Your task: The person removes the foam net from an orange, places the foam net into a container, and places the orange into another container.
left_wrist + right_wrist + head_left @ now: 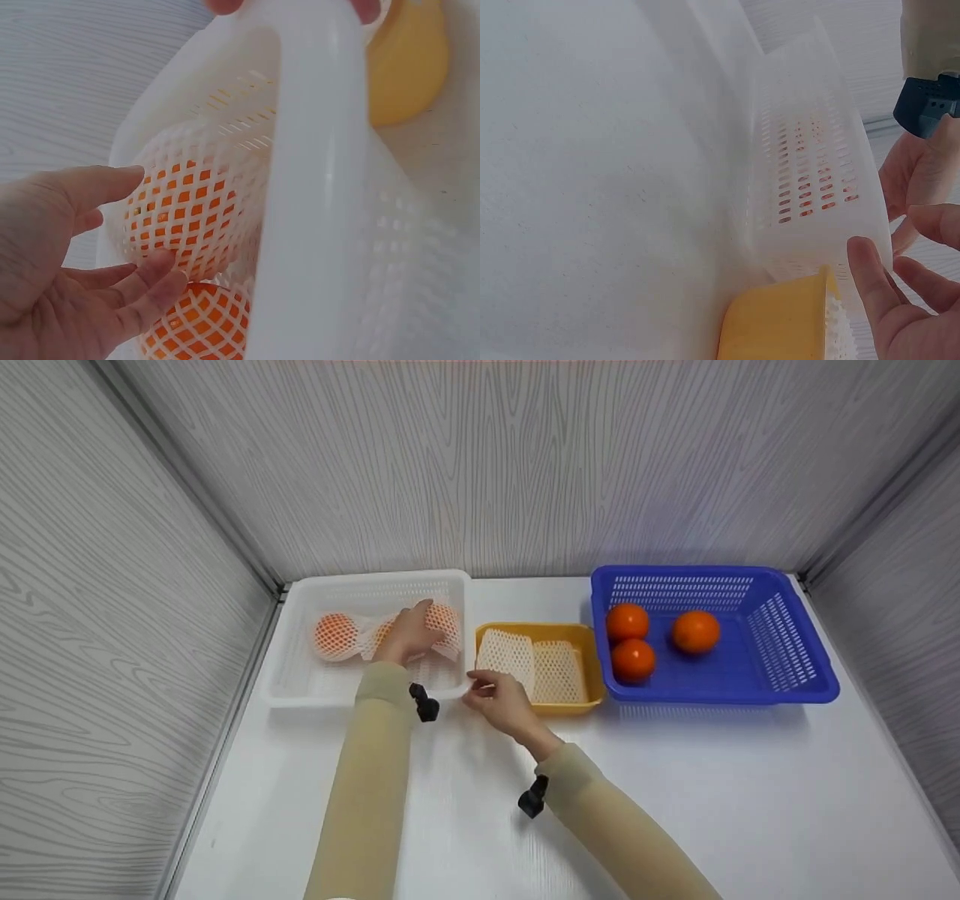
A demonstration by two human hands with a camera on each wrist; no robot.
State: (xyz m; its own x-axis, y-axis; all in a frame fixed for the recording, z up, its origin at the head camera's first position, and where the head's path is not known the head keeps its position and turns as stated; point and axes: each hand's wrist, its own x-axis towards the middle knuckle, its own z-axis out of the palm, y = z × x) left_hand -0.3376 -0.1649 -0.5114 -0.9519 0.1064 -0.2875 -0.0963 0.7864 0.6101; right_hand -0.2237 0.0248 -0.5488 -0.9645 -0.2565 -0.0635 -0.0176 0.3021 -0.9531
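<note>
I take the yellow tray (562,709) as my landmark. It stands on the worktop (461,787) between the white basket (315,702) on its left and the blue basket (712,694) on its right; I judge that this middle place puts the foam nets (559,671) lying in it within reach of both arms.

In the white basket three oranges wear nets, most likely so that the foam cushions their skins. The closest netted orange (444,619) lies just left of the yellow tray, across the basket wall; the middle netted orange (385,630) and the far netted orange (336,636) sit further left.

My left grip (409,634) is down among them, left of the yellow tray, right at the closest netted orange. Its thumb and fingers stand apart, fingertips by the foam, so I judge the basket bears the weight.

My right grip (504,701) straddles the white basket's rim at the near corner, beside the yellow tray. That probably steadies the wall, though I cannot tell whether it pinches or merely touches.

Right of the yellow tray, three bare oranges (634,661) rest in the blue basket, two together at its nearer end.
</note>
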